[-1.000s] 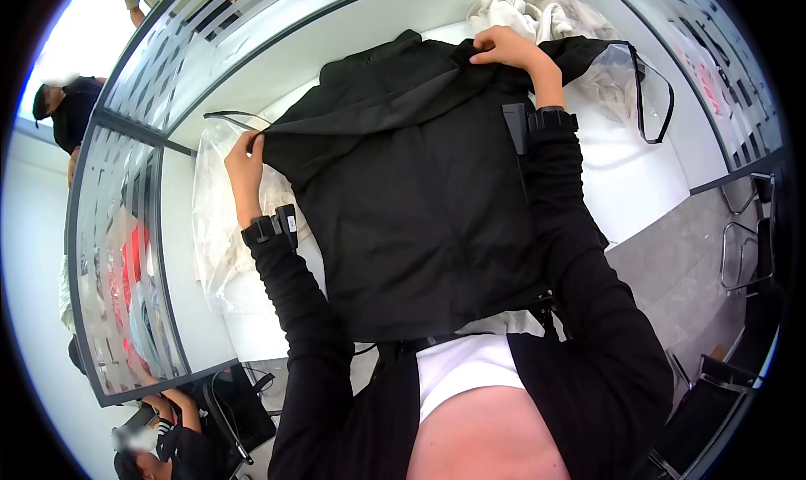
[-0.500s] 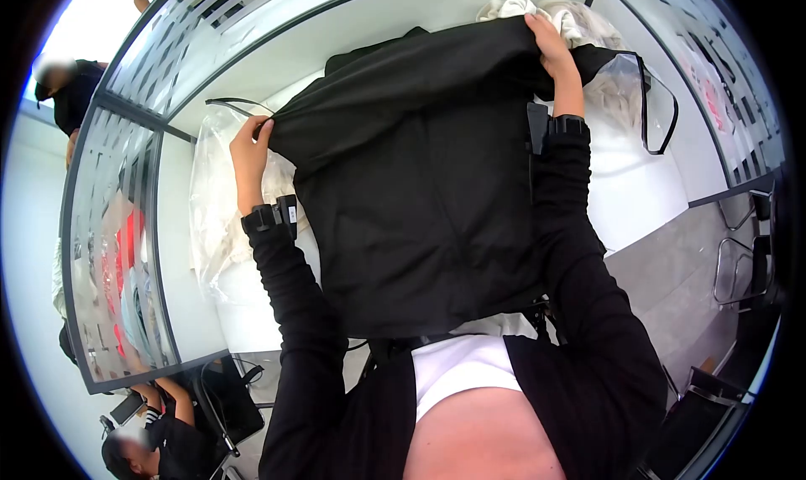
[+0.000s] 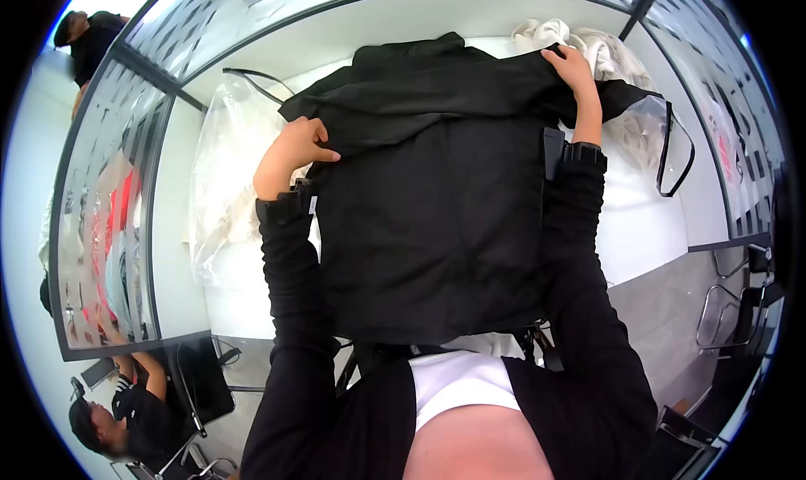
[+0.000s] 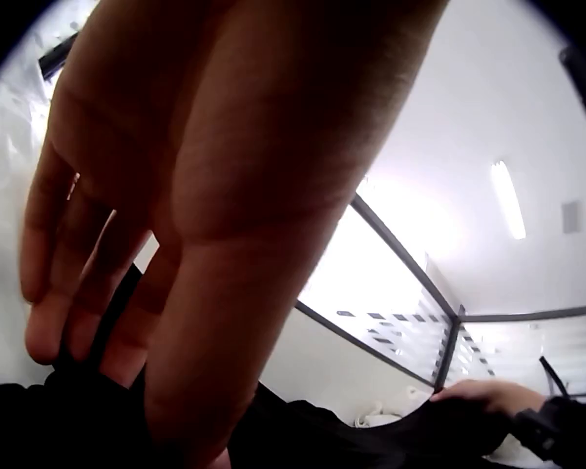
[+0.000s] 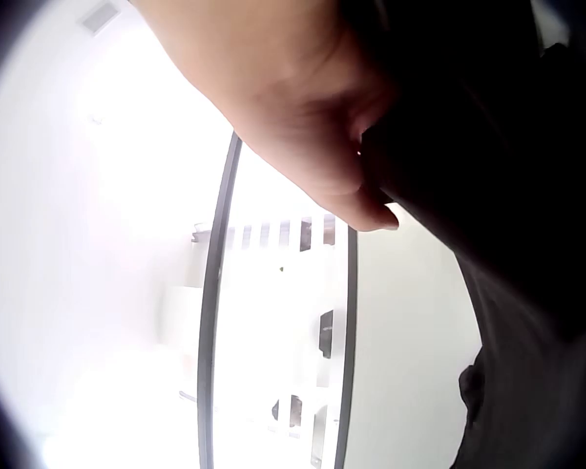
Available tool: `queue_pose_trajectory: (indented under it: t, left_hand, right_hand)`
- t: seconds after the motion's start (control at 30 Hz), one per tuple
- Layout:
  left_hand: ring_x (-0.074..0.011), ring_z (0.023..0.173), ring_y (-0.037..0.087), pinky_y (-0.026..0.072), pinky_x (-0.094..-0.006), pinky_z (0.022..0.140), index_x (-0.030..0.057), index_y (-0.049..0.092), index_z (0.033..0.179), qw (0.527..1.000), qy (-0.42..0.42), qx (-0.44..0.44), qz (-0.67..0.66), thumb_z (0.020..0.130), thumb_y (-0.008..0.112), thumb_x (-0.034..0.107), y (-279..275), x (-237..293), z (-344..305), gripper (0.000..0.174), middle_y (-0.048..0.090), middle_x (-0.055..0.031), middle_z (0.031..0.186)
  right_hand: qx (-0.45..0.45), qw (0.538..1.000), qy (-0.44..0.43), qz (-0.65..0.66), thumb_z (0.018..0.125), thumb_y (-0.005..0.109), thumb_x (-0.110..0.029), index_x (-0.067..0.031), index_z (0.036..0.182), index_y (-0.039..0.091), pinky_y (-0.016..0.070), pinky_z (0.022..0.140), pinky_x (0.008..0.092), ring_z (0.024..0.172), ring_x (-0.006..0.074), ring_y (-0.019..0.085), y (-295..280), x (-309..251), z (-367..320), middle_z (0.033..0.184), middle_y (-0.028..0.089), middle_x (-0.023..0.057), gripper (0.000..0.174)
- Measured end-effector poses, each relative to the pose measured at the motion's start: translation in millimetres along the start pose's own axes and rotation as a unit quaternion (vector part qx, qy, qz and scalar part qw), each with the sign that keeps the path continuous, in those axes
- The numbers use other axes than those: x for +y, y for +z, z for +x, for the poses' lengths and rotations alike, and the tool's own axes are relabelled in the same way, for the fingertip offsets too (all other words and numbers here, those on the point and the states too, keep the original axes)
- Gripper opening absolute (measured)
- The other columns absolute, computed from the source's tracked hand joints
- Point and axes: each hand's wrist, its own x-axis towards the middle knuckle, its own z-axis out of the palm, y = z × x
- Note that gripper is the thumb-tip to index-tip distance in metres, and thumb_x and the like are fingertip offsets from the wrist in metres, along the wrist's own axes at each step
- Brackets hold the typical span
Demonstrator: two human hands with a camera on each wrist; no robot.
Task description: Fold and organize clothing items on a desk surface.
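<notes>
A black long-sleeved top (image 3: 437,220) lies spread on the white table, its hem toward the person's lap. Its upper part is folded over in a loose band, and one sleeve sticks out at the right. My left hand (image 3: 292,151) is at the top's left edge, thumb and fingers apart over the cloth; in the left wrist view its fingers (image 4: 88,293) reach down, extended, to the black fabric. With thumb and fingers my right hand (image 3: 578,79) pinches the band's upper right edge. The right wrist view shows that thumb (image 5: 366,210) against the dark cloth.
Clear plastic bags with pale cloth stand on both sides, the left bag (image 3: 231,169) and the right bag (image 3: 634,132), each with a black handle. White cloth (image 3: 537,33) lies at the back right. Low partitions surround the table (image 3: 646,237). Other people are beyond the left partition.
The left hand has let go of the top's left corner and moved in toward the body and right. The right hand, still gripping, drew the fabric up and right, then lowered it.
</notes>
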Motion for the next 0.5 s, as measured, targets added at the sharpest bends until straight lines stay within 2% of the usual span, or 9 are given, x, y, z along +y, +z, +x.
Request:
queue_pose_trajectory:
  t: [0.03, 0.07, 0.17, 0.2, 0.3, 0.33, 0.43, 0.5]
  left_hand:
    - [-0.0209, 0.072, 0.053, 0.0424, -0.0302, 0.064, 0.0023, 0.055, 0.08, 0.999, -0.011, -0.007, 0.049, 0.06, 0.074, 0.012, 3, 2, -1, 0.03, 0.053, -0.008, 0.077]
    - [-0.0279, 0.08, 0.053, 0.043, -0.0344, 0.068, 0.0021, 0.053, 0.082, 0.998, -0.037, -0.006, 0.057, 0.057, 0.075, 0.011, 6, 6, -1, 0.034, 0.052, -0.011, 0.081]
    - [-0.0323, 0.084, 0.053, 0.0439, -0.0363, 0.07, 0.0015, 0.053, 0.084, 0.99, -0.054, 0.018, 0.129, 0.057, 0.075, 0.011, 25, 8, 1, 0.036, 0.053, -0.0132, 0.083]
    - [-0.0352, 0.086, 0.053, 0.0446, -0.0376, 0.07, 0.0002, 0.053, 0.081, 0.99, -0.064, 0.017, 0.124, 0.058, 0.071, 0.007, 26, 12, 1, 0.031, 0.054, -0.0147, 0.086]
    - [-0.0348, 0.084, 0.053, 0.0449, -0.0377, 0.069, -0.001, 0.052, 0.077, 0.988, 0.007, 0.073, 0.139, 0.058, 0.066, 0.002, 29, -10, 12, 0.024, 0.054, -0.0148, 0.084]
    - [-0.0349, 0.079, 0.053, 0.0437, -0.0375, 0.066, -0.0014, 0.05, 0.073, 0.985, 0.028, 0.12, 0.122, 0.057, 0.061, 0.0, 26, -14, 13, 0.019, 0.053, -0.0153, 0.078]
    - [-0.0341, 0.08, 0.053, 0.0433, -0.0406, 0.065, 0.0021, 0.053, 0.075, 0.969, 0.044, 0.226, 0.09, 0.061, 0.057, 0.003, -4, -13, 9, 0.014, 0.054, -0.0139, 0.082]
    - [-0.0327, 0.078, 0.051, 0.0413, -0.0401, 0.063, 0.0035, 0.047, 0.072, 0.948, 0.048, 0.308, 0.067, 0.06, 0.059, 0.005, -17, -12, 4, 0.017, 0.05, -0.0132, 0.076]
  right_hand:
    - [0.02, 1.0, -0.002, -0.007, 0.072, 0.057, -0.037, 0.0028, 0.089, 0.061, 0.044, 0.072, 0.035, 0.081, 0.0329, 0.059, 1, 3, 2, 0.088, 0.061, 0.0222, 0.044]
    - [0.021, 0.999, 0.014, 0.036, 0.072, 0.057, -0.037, 0.0031, 0.089, 0.061, 0.0438, 0.072, 0.0341, 0.08, 0.031, 0.059, 2, 5, 3, 0.087, 0.061, 0.0208, 0.044]
    - [0.01, 0.992, 0.051, 0.117, 0.073, 0.057, -0.037, 0.0039, 0.088, 0.061, 0.0432, 0.071, 0.0318, 0.077, 0.0249, 0.058, -6, -6, -6, 0.082, 0.062, 0.0162, 0.043]
    - [0.006, 0.989, 0.059, 0.136, 0.073, 0.058, -0.036, 0.0042, 0.088, 0.061, 0.0429, 0.07, 0.0311, 0.075, 0.0228, 0.058, -8, -9, -7, 0.081, 0.062, 0.0146, 0.043]
    - [-0.019, 0.987, 0.079, 0.141, 0.073, 0.058, -0.036, 0.005, 0.087, 0.06, 0.0424, 0.069, 0.0298, 0.073, 0.0189, 0.056, -7, -4, -1, 0.079, 0.061, 0.0118, 0.043]
    - [-0.02, 0.985, 0.097, 0.14, 0.073, 0.059, -0.035, 0.0054, 0.088, 0.06, 0.0422, 0.069, 0.0295, 0.074, 0.0183, 0.056, -9, -7, -2, 0.079, 0.061, 0.0111, 0.043]
    - [-0.038, 0.973, 0.113, 0.196, 0.073, 0.06, -0.034, 0.0057, 0.089, 0.06, 0.0421, 0.069, 0.0287, 0.075, 0.0174, 0.056, -14, -13, -6, 0.08, 0.061, 0.0099, 0.042]
    - [-0.076, 0.964, 0.101, 0.232, 0.072, 0.062, -0.032, 0.0043, 0.092, 0.06, 0.0422, 0.069, 0.0276, 0.076, 0.0158, 0.056, -15, -5, 0, 0.083, 0.061, 0.0089, 0.041]
